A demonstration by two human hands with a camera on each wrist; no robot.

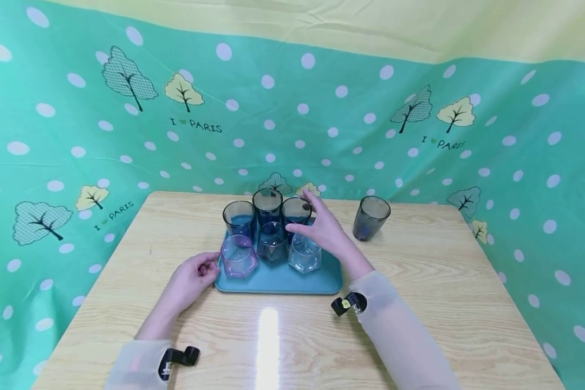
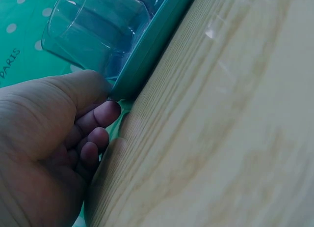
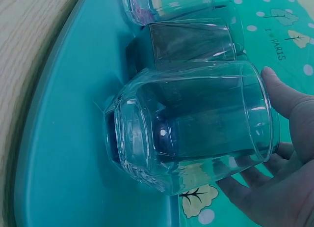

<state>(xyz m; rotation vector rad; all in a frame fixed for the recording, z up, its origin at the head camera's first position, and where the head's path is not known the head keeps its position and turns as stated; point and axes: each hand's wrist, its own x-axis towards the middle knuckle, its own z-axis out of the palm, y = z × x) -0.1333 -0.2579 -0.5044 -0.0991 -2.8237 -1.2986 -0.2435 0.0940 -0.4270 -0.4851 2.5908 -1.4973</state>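
Blue tray [image 1: 283,284] sits flat on the wood-grain table [image 1: 468,303], toward the far side, six glasses upright on it, two rows of three. Left to right:

Left hand [image 1: 192,279]: at the tray's left edge, thumb over the rim, fingers curled in under it, pinching that corner.

Left pair: smoky tumbler [image 1: 239,219] at the back, purple-tinted glass [image 1: 239,260] in front, just beside the left hand.

Middle pair: tall dark tumbler [image 1: 267,203] at the back, grey faceted glass [image 1: 273,244] in front.

Right pair: dark glass [image 1: 294,212] at the back, clear faceted glass [image 1: 304,259] in front.

Right hand [image 1: 325,226]: thumb and fingers spread wide about the back-right glass's rim, beyond the clear one. Glass blocks the wrist view, so can't tell for sure whether the fingertips touch.

Far right: lone smoky glass [image 1: 372,219], upright on the table, off the tray, well apart from the others.
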